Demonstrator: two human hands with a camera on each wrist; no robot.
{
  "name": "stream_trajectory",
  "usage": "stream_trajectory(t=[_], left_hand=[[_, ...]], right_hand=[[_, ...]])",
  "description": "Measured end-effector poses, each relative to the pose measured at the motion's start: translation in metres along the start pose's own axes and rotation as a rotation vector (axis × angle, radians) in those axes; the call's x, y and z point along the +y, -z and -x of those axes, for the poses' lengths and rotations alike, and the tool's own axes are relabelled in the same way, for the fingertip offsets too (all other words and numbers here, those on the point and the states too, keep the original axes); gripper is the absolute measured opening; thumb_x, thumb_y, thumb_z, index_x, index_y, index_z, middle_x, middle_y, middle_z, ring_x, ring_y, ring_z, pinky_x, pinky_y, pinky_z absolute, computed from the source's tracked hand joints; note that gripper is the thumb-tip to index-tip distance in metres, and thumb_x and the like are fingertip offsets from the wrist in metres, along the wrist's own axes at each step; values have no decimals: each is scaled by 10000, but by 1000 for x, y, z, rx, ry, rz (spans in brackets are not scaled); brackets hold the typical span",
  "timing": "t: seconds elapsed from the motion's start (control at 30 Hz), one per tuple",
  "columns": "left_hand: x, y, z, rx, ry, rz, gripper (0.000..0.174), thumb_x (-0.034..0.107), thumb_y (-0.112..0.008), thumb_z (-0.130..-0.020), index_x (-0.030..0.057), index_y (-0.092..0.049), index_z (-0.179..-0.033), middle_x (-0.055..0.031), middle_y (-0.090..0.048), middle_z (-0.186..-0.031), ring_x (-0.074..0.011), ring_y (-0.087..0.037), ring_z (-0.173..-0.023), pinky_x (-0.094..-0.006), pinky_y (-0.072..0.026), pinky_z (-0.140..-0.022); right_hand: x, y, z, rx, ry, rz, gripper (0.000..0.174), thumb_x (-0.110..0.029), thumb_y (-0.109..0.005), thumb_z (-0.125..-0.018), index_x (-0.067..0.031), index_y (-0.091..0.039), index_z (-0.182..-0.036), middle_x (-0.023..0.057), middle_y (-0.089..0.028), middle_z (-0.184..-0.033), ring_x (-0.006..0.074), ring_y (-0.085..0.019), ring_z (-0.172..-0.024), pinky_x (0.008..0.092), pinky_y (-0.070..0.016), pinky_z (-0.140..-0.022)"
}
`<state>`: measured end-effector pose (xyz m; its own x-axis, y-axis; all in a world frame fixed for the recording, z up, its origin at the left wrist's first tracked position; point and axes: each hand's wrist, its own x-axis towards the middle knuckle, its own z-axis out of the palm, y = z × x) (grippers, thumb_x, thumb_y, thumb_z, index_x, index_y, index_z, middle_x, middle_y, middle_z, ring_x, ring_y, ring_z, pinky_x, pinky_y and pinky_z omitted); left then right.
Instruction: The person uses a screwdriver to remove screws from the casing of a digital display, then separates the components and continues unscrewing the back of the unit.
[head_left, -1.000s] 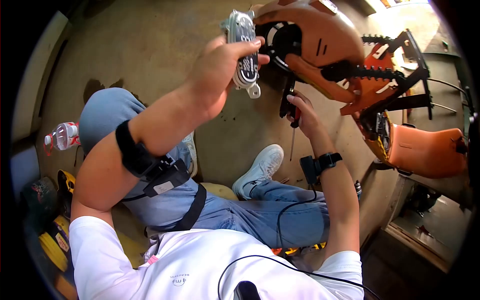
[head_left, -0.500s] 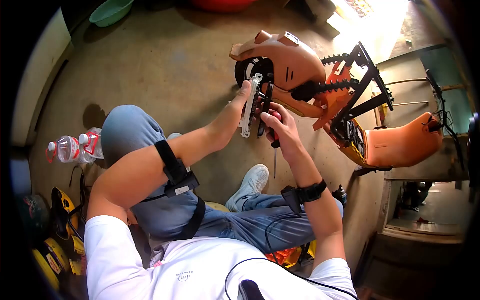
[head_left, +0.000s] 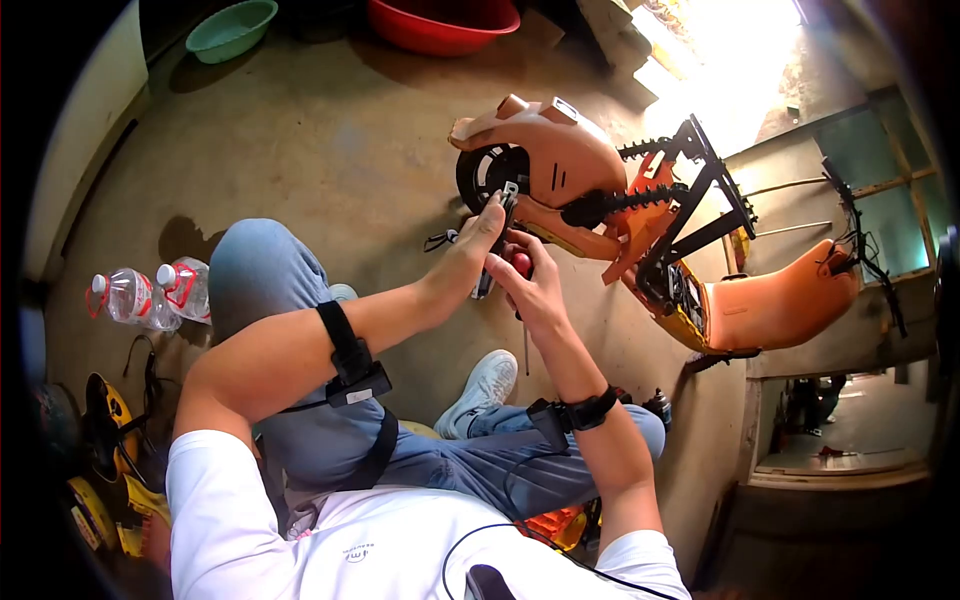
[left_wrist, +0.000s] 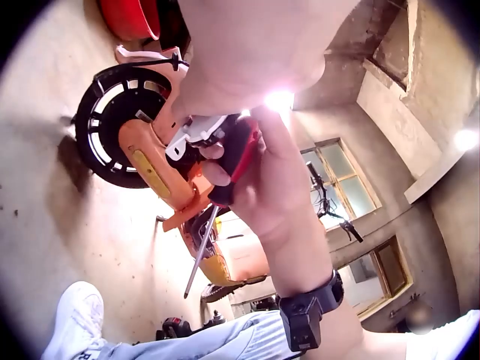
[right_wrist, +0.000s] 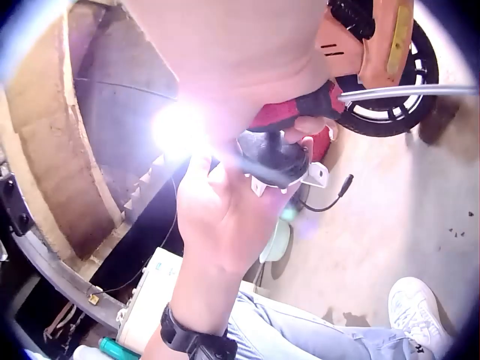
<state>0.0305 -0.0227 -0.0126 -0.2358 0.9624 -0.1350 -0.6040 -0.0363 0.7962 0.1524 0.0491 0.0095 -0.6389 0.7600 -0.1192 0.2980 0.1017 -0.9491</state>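
Note:
In the head view my left hand (head_left: 470,255) grips an oval display unit (head_left: 511,188) with a silver rim and mounting tabs, seen nearly edge-on. A black cable with a plug (right_wrist: 347,184) hangs beside it. My right hand (head_left: 537,285) holds a screwdriver (left_wrist: 244,154) with a red and black handle, its shaft (left_wrist: 199,255) pointing down. That hand's fingers also meet the black side (right_wrist: 274,159) of the unit, partly hidden by the hands. Both hands are together in front of an orange electric scooter (head_left: 580,150).
The scooter's black-tyred wheel (left_wrist: 116,127) is just beyond the hands. Plastic bottles (head_left: 130,298) stand beside the left knee. A red basin (head_left: 440,30) and a green basin (head_left: 232,32) lie at the far side. A doorway-like opening (head_left: 850,420) is at the right.
The left hand has come down with the display unit and turned it edge-on. The right hand has moved in to meet it, still holding the screwdriver. The view has shifted, showing the basins.

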Motion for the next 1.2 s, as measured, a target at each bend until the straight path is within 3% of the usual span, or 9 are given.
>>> stream_trajectory(t=[0.03,0.17,0.23,0.33,0.43,0.57,0.7,1.0,1.2], left_hand=[[0,2,0,-49,-3,74,629,567,-430,-1014,73,-402,-1404,-31,-537,-1055,-79,-579,-901,-252,-506,-788],[-2,0,0,-66,-100,-91,614,443,-491,-1028,66,-334,-1487,-25,-548,-1064,-78,-572,-922,-249,-495,-803],[-1,-1,2,-2,-158,-178,400,404,-530,-1021,142,-509,-1323,21,-567,-989,-65,-556,-915,-242,-462,-830],[2,2,5,-16,-81,-106,365,363,-529,-1023,121,-517,-1296,9,-583,-1017,-67,-563,-913,-247,-469,-805],[2,0,6,10,-87,-82,346,336,-525,-1021,89,-547,-1263,-4,-603,-1005,-71,-573,-911,-244,-471,-781],[11,-3,8,26,-33,-98,379,358,-538,-1000,43,-603,-1200,-34,-644,-962,-101,-609,-899,-237,-477,-788],[15,-1,10,-117,51,-86,427,383,-539,-986,44,-599,-1238,-52,-658,-993,-104,-618,-888,-239,-479,-789],[16,-5,16,-462,110,-298,443,406,-540,-980,67,-615,-1255,-22,-656,-944,-61,-582,-845,-208,-440,-703],[12,-6,13,-437,140,-443,548,565,-508,-986,38,-658,-1008,-29,-618,-893,-100,-594,-780,-251,-471,-654]], right_hand=[[3,1,0,3,10,10,522,-231,-769,-846,28,-559,-1247,11,-596,-943,96,-554,-840,243,-481,-780],[5,0,2,6,1,82,520,-234,-765,-845,17,-566,-1255,17,-605,-945,111,-559,-846,254,-482,-785],[9,1,3,9,86,185,505,-236,-755,-848,5,-582,-1257,18,-605,-920,123,-558,-837,270,-482,-786],[18,2,3,35,311,275,490,-232,-749,-852,0,-595,-1255,16,-602,-890,118,-548,-822,271,-474,-770],[18,8,6,52,303,282,426,-217,-746,-858,-7,-631,-1211,10,-593,-868,100,-533,-808,260,-463,-735],[1,18,9,211,149,108,304,-181,-733,-882,7,-672,-1112,-20,-589,-850,51,-505,-743,209,-429,-662],[-15,39,3,188,126,-16,332,-233,-689,-931,-23,-643,-1185,-29,-600,-836,11,-485,-554,173,-346,-429],[-26,63,5,-135,87,-197,282,-240,-707,-917,-6,-679,-1071,-40,-546,-679,30,-485,-572,185,-336,-488],[-18,73,3,-206,31,-223,237,-206,-736,-890,-5,-689,-1006,-49,-522,-669,28,-463,-554,190,-326,-478]])
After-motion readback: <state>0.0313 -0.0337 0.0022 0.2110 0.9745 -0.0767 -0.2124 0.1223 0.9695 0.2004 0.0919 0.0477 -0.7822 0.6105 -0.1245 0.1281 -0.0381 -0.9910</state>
